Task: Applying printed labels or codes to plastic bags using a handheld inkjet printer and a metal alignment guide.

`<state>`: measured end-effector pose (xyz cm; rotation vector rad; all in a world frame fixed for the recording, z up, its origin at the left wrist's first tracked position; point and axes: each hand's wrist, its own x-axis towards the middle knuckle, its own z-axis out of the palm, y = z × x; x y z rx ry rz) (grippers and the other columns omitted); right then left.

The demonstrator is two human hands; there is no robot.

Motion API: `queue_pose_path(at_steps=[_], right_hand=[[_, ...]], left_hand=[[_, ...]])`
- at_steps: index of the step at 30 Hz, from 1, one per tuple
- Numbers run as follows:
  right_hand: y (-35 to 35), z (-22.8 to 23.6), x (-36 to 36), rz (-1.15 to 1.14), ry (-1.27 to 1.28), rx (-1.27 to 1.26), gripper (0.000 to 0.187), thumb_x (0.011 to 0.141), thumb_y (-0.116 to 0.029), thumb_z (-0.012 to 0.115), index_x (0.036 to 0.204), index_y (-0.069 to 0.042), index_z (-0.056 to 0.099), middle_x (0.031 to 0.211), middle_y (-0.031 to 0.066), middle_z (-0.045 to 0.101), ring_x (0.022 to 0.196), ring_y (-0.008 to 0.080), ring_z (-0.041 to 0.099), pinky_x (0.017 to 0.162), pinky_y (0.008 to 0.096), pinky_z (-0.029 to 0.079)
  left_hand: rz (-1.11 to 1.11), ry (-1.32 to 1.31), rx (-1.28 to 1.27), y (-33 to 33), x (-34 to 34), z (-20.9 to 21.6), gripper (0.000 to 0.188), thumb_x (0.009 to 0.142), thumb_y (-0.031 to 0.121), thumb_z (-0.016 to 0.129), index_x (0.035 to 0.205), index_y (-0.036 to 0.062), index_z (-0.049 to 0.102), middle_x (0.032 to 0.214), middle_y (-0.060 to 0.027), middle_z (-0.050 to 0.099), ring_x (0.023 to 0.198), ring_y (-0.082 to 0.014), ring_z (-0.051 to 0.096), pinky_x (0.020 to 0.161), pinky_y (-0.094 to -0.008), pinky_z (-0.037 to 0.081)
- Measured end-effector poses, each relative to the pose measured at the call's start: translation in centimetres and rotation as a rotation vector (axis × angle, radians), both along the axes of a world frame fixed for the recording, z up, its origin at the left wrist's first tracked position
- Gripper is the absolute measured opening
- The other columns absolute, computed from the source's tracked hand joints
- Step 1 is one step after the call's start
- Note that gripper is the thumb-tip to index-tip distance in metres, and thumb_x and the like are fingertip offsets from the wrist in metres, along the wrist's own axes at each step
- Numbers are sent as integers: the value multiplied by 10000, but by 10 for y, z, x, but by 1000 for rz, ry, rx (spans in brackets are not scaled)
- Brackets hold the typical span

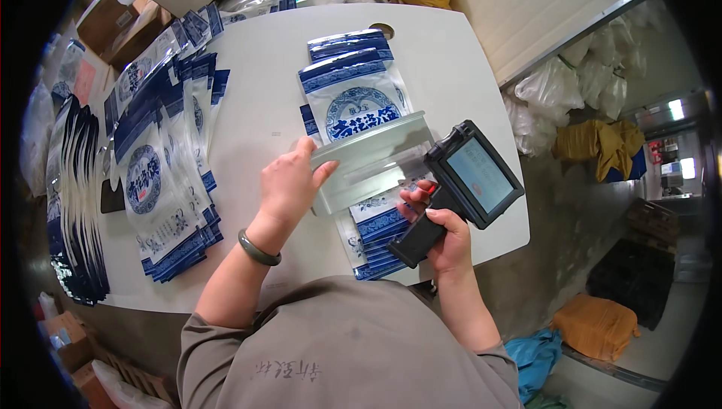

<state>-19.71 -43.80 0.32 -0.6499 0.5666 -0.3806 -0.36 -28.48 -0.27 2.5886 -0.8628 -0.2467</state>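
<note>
Gripping handheld printer (462,183), right fingers (444,222) around

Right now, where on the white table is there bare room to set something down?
A bare strip of the table runs between the fanned pouches on the left and the centre pouch stack. The far right corner is bare too. It is crowded where the left hand holds the clear guide and the right hand grips the handheld printer.

My left hand (289,183) and the clear guide (372,161) cover the pouches (357,104) beneath; cardboard boxes (120,10) are cut off at the rim.
</note>
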Motion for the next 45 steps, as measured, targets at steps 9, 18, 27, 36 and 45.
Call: queue_pose_path(at_steps=[9, 18, 27, 36, 45], right_hand=[[-9, 54, -4, 333, 460, -571, 263, 857, -103, 606, 1081, 26, 563, 691, 67, 592, 592, 155, 585, 565, 272, 500], [-2, 71, 28, 609, 742, -774, 230, 787, 5, 601, 1014, 17, 564, 689, 44, 573, 548, 120, 561, 509, 268, 486], [20, 69, 44, 692, 814, -878, 292, 796, 10, 581, 1086, 29, 555, 664, 42, 567, 534, 112, 554, 495, 273, 474], [7, 63, 57, 621, 862, -771, 247, 802, 11, 616, 1034, 36, 537, 628, 50, 560, 500, 131, 561, 437, 281, 482], [-68, 53, -1, 92, 736, -681, 211, 863, -206, 644, 937, -15, 594, 655, 62, 596, 518, 159, 592, 499, 294, 514]], left_hand=[[-34, -10, -47, 2, 3, -3, 349, 840, 370, 670, 980, 73, 551, 825, -108, 677, 776, -293, 669, 652, -394, 512], [-42, -28, -117, 4, 5, -12, 359, 839, 364, 672, 1022, 77, 560, 787, -104, 679, 760, -282, 674, 643, -392, 515], [-48, -12, -105, 5, 5, -15, 377, 840, 358, 674, 1059, 78, 549, 730, -105, 674, 708, -272, 678, 602, -371, 519], [-69, -31, -141, 4, 8, -13, 347, 838, 334, 676, 1032, 77, 547, 743, -107, 673, 730, -282, 676, 623, -380, 520], [8, 63, -298, 9, 13, -22, 261, 860, 303, 655, 950, 66, 593, 757, -129, 662, 706, -285, 656, 623, -385, 496]])
